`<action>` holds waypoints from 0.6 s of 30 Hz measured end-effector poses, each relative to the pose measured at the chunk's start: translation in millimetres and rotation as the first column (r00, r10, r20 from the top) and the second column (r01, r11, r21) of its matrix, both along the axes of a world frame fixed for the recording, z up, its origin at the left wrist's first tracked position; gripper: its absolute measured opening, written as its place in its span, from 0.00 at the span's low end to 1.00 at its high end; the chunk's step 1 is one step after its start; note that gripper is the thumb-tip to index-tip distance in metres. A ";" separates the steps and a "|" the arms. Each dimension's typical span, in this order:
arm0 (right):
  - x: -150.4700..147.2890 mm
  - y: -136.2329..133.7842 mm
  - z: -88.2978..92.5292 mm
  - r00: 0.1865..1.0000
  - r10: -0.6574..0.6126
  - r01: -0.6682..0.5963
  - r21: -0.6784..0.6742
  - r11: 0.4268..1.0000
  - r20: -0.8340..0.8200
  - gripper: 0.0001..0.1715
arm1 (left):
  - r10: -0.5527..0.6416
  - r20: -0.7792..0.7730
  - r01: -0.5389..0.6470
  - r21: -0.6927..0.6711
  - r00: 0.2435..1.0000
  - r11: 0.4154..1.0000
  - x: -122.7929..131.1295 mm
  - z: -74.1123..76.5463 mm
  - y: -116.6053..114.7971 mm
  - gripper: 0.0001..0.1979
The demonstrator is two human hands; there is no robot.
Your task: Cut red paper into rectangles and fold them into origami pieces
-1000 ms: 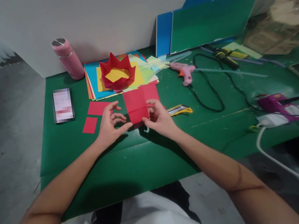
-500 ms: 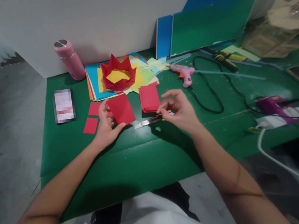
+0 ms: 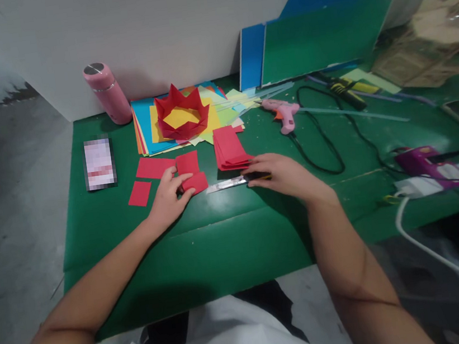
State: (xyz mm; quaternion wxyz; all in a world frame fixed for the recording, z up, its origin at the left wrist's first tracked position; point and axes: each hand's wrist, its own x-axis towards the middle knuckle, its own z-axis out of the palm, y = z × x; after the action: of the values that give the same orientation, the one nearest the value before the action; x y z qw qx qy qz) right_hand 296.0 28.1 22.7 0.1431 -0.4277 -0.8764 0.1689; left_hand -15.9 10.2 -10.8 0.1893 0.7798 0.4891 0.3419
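Observation:
My left hand (image 3: 168, 196) pinches a folded red paper square (image 3: 190, 172) and presses it onto the green mat (image 3: 205, 243). My right hand (image 3: 284, 175) lies on the mat, closed on the handle of a utility knife (image 3: 231, 183) whose bare blade points left toward the folded square. Just above the knife lies a small stack of red paper sheets (image 3: 229, 147). A red strip (image 3: 155, 167) and a small red square (image 3: 140, 193) lie left of my left hand.
A red and yellow paper crown (image 3: 182, 113) sits on a stack of coloured sheets (image 3: 145, 128) at the back. Also here: a pink bottle (image 3: 107, 93), a phone (image 3: 98, 162), a pink glue gun (image 3: 285, 113) with black cord, a purple tool (image 3: 426, 160), green and blue boards (image 3: 317, 36).
The red sheet both hands held was parted: my left hand brought a piece down to the mat folded smaller, and my right hand took hold of the utility knife and lowered it flat.

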 end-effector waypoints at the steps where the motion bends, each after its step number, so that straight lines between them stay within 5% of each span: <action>1: 0.7 0.3 -1.1 1.000 -0.013 0.013 0.004 1.000 0.001 0.12 | 0.005 -0.019 -0.005 0.020 1.000 1.000 0.3 -1.0 0.3 0.13; 6: 1.3 0.2 0.2 0.996 -0.084 0.084 0.079 0.993 0.000 0.14 | 0.054 -0.125 -0.041 0.109 0.991 0.993 1.4 -3.0 0.6 0.14; 14: -3.8 -1.4 -1.1 0.992 -0.112 0.101 0.169 0.980 0.062 0.16 | 0.110 -0.330 -0.093 0.066 0.938 0.993 6.3 14.1 -7.0 0.13; 18: -8.2 -1.9 -2.2 0.991 -0.093 0.077 0.158 0.984 0.095 0.15 | -0.027 -0.340 0.040 0.032 0.940 0.999 5.8 12.3 -4.6 0.13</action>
State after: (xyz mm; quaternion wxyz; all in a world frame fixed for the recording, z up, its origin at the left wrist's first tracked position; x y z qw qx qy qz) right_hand 287.7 26.2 20.6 0.1375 -0.4606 -0.8739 0.0725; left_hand -10.1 5.5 1.5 0.0930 0.8388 0.4943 0.2085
